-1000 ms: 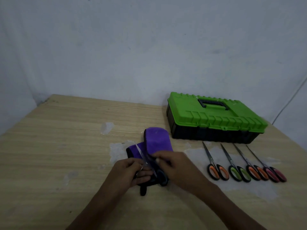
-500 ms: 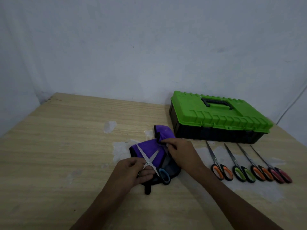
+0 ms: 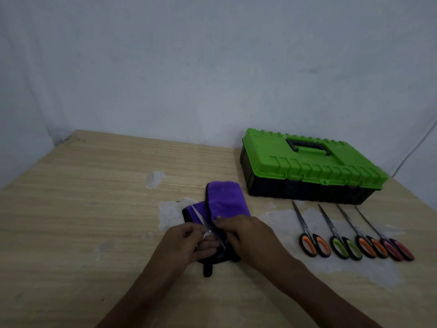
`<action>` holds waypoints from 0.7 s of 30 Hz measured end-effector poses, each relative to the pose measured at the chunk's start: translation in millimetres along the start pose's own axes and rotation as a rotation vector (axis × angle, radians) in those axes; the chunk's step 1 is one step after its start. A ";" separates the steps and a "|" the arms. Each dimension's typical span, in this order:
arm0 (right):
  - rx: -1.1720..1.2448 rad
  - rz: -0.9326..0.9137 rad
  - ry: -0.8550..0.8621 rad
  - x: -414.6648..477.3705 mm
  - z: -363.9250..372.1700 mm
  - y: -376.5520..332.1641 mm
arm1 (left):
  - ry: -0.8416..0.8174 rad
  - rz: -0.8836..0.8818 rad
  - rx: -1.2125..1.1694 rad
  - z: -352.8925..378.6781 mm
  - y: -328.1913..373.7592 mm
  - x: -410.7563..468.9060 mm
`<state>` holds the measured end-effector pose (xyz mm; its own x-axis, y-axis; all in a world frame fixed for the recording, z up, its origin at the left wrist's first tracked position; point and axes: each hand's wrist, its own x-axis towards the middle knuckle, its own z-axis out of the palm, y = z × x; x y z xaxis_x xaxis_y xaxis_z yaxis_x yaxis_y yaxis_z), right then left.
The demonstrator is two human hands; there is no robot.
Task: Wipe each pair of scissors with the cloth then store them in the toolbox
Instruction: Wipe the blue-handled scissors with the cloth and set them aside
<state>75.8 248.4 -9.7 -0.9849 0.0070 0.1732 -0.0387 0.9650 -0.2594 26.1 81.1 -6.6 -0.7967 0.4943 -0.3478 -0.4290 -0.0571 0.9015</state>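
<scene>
A purple cloth (image 3: 223,201) with a black edge lies folded on the wooden table (image 3: 82,209) in front of me. A pair of scissors (image 3: 201,218) rests on it, one blade showing toward the upper left; the other blade and the handles are hidden. My left hand (image 3: 191,242) grips the scissors near the pivot. My right hand (image 3: 243,233) presses a fold of the cloth over the scissors. The green and black toolbox (image 3: 307,169) stands shut at the back right.
Several more scissors lie side by side right of my hands, below the toolbox: orange-handled (image 3: 313,243), green-handled (image 3: 344,247), another orange (image 3: 370,248) and pink (image 3: 397,249). A wall stands close behind the table. White scuffed patches mark the tabletop.
My right hand, which was at the far end of the cloth, has drawn back toward me with the fold, covering one blade and the handle. My left hand stays on the scissors.
</scene>
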 end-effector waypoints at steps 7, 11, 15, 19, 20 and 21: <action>0.007 0.159 0.090 26.8 -10.5 7.0 | -0.007 -0.018 -0.012 -0.3 2.7 -3.2; 0.045 -0.004 0.066 12.0 -6.3 -17.3 | -0.005 -0.009 0.014 0.0 2.0 0.5; 0.087 0.097 0.121 20.8 1.7 2.7 | -0.013 -0.017 -0.004 0.4 2.1 1.2; 0.256 0.203 0.229 28.4 -2.5 24.9 | -0.014 -0.020 -0.022 -0.9 2.5 0.7; 0.264 0.202 0.277 28.8 -2.8 27.7 | -0.013 -0.017 -0.027 -0.9 2.1 1.1; 0.267 0.209 0.336 28.9 -3.1 30.6 | -0.012 -0.015 -0.031 -0.5 1.8 1.5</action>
<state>46.7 278.9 -9.7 -0.8687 0.3210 0.3773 0.0695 0.8331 -0.5487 23.9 81.4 -5.6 -0.7849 0.5054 -0.3584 -0.4544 -0.0764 0.8875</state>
